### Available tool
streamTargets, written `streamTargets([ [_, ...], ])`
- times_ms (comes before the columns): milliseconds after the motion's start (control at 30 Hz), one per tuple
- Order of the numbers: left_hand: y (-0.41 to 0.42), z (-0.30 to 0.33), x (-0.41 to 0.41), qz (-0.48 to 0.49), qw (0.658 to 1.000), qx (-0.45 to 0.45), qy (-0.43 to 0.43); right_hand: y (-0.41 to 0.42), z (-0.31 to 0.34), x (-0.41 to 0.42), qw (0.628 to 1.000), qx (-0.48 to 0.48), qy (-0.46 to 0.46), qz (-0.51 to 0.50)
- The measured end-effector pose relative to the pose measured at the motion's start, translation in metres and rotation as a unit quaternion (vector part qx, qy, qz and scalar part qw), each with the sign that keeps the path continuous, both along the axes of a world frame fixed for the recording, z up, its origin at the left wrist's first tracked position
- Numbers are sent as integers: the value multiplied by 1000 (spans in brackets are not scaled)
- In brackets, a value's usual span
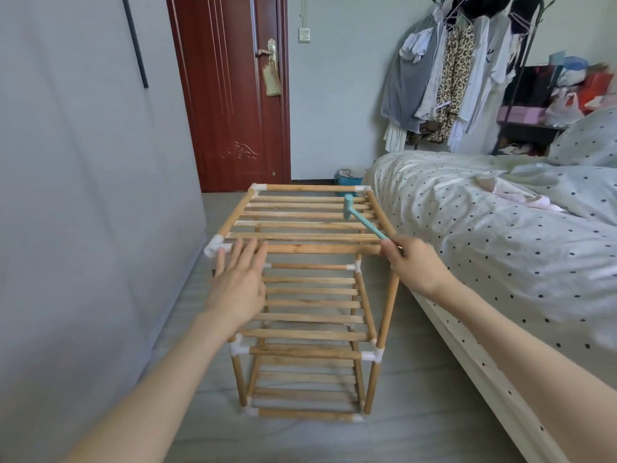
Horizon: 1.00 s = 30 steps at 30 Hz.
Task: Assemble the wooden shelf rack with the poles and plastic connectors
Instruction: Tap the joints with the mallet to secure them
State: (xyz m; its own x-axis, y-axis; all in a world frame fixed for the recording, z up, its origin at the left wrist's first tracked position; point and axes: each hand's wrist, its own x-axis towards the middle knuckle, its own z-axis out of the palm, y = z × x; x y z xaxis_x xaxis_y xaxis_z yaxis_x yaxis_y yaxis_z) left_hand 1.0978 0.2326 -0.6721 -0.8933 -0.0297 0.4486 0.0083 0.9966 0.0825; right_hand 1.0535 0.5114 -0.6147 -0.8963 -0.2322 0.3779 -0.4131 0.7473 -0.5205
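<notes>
Bed: a wide bed under white, black-dotted bedding (467, 208) is being seen along the right side.
Rack: the three-tier wooden slatted shelf rack (307, 295) is standing on the grey floor (417, 412), between the grey wall and the bed.
Left hand: the left hand (238, 282) is being held flat, fingers spread and released, over the near-left corner's white plastic connector (215, 247).
Right hand: the right hand (417, 262) is being clenched around the small teal plastic mallet (362, 217) (head over the top slats, contact unclear).
</notes>
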Motion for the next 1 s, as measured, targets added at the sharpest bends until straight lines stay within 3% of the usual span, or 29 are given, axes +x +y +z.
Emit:
streamTargets([
  [133, 10, 3, -16, 20, 998, -28, -48, 36, 17, 3, 997, 50, 3, -56],
  [267, 9, -3, -20, 20, 997, -10, -71, 58, 21, 21, 954, -157, 197, -165],
  [300, 8, -4, -19, 19, 997, -10, -69, 60, 13, 28, 958, -143, 174, -176],
  [367, 7, -5, -17, 17, 997, -21, -68, 60, -12, 39, 986, 27, 9, -162],
  [400, 6, -5, -17, 15, 997, -25, -69, 65, -19, 40, 984, 88, -60, -145],
  [433, 6, -4, -17, 13, 997, -23, -70, 70, -18, 40, 983, 92, -80, -138],
  [467, 6, -4, -18, 12, 997, -17, -69, 76, -11, 35, 989, 30, -52, -138],
  [533, 6, -4, -19, 9, 998, -4, -69, 77, 3, 36, 970, -152, 79, -173],
  [567, 6, -4, -20, 8, 998, -1, -68, 77, 3, 38, 952, -200, 142, -185],
  [600, 6, -5, -20, 7, 998, 0, -66, 73, 1, 40, 953, -202, 146, -174],
  [700, 5, -6, -21, 6, 998, 5, -65, 65, -26, 44, 988, -38, -89, -120],
  [767, 5, -7, -23, 4, 998, 7, -61, 73, -19, 35, 985, -56, -86, -136],
  [833, 5, -9, -23, 5, 998, 11, -58, 72, -3, 39, 965, -193, 69, -166],
  [867, 6, -9, -22, 6, 998, 11, -56, 72, -3, 40, 958, -205, 110, -168],
  [900, 7, -9, -22, 7, 998, 10, -55, 66, -2, 41, 964, -197, 92, -155],
  [967, 8, -9, -21, 9, 998, 8, -59, 61, -15, 41, 986, -47, -76, -141],
  [1000, 8, -10, -21, 11, 998, 8, -59, 62, -14, 41, 984, -35, -101, -141],
])
